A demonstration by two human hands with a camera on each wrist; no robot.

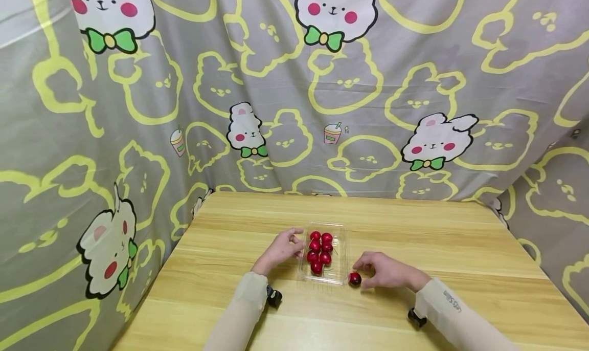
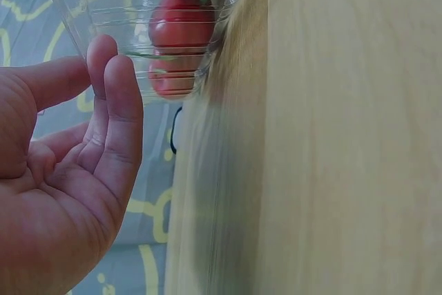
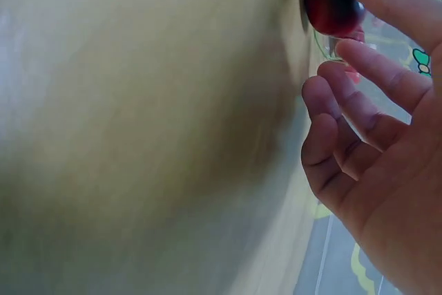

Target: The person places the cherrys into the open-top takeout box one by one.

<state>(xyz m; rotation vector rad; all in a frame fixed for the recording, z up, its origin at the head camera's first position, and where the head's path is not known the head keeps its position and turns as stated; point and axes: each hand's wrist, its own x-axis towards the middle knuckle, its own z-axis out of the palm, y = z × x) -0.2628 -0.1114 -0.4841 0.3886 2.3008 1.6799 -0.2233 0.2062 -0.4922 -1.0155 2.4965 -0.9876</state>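
Observation:
A clear plastic box (image 1: pixel 341 261) stands on the table, with several red cherries (image 1: pixel 315 256) grouped in its left half. At the box's left side is my left hand (image 1: pixel 281 247), its fingers loosely bent and fingertips right at the wall. In the left wrist view, the thumb and fingers overlap the box's edge, with stacked red cherries (image 2: pixel 181 25) behind the plastic. One dark red cherry (image 1: pixel 355 279) lies just right of the box. My right hand (image 1: pixel 386 270) is around it with fingers spread; in the right wrist view the thumb overlaps this cherry (image 3: pixel 333 3).
The wooden table (image 1: pixel 414 223) extends around the box on all sides. A grey curtain (image 1: pixel 285 95) with yellow outlines and cartoon animals hangs behind the table and along both sides. Each wrist carries a small black camera strap (image 1: pixel 274 295).

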